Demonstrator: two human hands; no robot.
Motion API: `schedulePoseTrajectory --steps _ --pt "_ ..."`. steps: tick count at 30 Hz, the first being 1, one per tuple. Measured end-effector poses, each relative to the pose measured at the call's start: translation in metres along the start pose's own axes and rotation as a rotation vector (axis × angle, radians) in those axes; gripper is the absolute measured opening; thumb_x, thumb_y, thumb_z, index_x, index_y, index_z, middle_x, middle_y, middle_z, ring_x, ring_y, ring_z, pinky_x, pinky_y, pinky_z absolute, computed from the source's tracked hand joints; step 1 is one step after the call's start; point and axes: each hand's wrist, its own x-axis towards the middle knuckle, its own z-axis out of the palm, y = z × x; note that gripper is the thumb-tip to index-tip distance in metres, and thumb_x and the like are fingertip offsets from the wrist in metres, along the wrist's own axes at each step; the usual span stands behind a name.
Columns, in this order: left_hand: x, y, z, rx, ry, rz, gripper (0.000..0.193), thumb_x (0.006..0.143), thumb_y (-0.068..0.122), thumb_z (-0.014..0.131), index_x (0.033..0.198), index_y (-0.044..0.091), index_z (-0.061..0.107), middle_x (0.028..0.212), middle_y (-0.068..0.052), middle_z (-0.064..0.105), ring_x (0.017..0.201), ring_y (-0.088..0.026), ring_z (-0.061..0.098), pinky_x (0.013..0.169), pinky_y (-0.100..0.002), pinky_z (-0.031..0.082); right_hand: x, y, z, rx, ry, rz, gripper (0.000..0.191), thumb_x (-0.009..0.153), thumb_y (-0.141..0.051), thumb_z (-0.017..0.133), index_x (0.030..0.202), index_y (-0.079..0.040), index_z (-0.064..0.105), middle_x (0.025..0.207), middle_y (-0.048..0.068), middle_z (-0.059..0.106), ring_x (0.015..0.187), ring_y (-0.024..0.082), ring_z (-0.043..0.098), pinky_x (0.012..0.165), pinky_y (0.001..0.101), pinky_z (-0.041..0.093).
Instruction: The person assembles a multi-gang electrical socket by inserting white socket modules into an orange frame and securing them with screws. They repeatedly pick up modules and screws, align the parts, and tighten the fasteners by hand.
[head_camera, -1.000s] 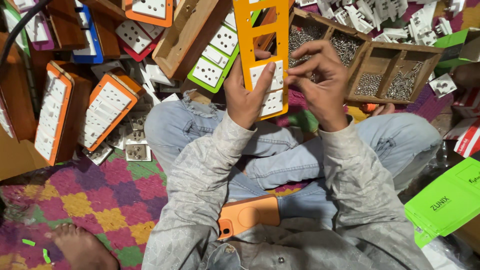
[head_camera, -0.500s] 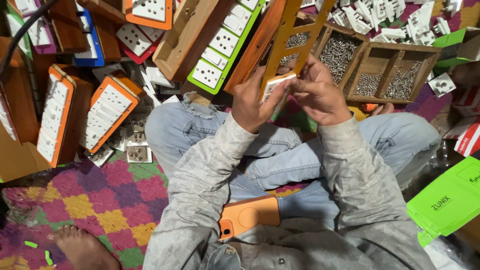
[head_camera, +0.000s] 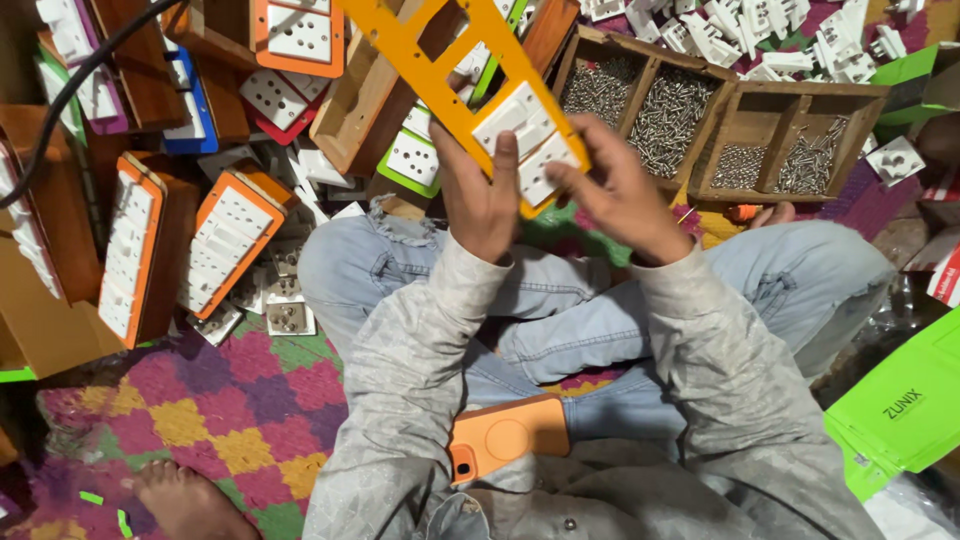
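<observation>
fingers of left hand (head_camera: 482, 205) and right hand (head_camera: 622, 195) curl on orange frame (head_camera: 455, 75) — white sockets (head_camera: 530, 135).

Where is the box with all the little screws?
In the head view, the wooden screw tray sits top right on the floor, just beyond the right hand and the orange plate, beside the heap of white sockets.

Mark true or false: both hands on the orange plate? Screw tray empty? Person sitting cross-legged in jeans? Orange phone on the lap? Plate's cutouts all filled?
1. Both hands hold the orange plate: true, left hand and right hand grip its near end.
2. The wooden tray is empty: false, its compartments hold screws.
3. The person sits cross-legged in jeans: true.
4. An orange phone lies on the lap: true.
5. Every cutout in the plate is filled: false, only white modules near the hands; others are open.
</observation>
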Motion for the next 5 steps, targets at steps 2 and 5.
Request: schedulePoseTrajectory --steps 2,5 --pt "-0.003 0.007 -0.003 0.246 0.062 0.132 0.086 0.114 0.05 0.061 0.161 0.003 0.007 0.165 -0.022 0.015 0.157 -0.032 0.021 0.131 -0.047 0.019 -0.004 -0.001 -0.018 -0.092 0.096 -0.012 0.028 0.112 -0.018 0.064 0.134 -0.002 0.057 0.112 0.003 0.066 0.101 0.007 0.064 0.092 0.0254 0.055" --pt "0.005 0.014 -0.011 0.645 0.102 0.396 0.101 0.103 0.066 0.067 0.167 0.017 0.008 0.161 -0.015 0.009 0.156 -0.032 0.011 0.13 -0.049 0.023 -0.013 0.002 -0.042 -0.028 0.185 -0.009 0.025 0.116 -0.024 0.062 0.123 0.0 0.063 0.107 0.009 0.072 0.095 0.012 0.071 0.085 0.0269 0.059"
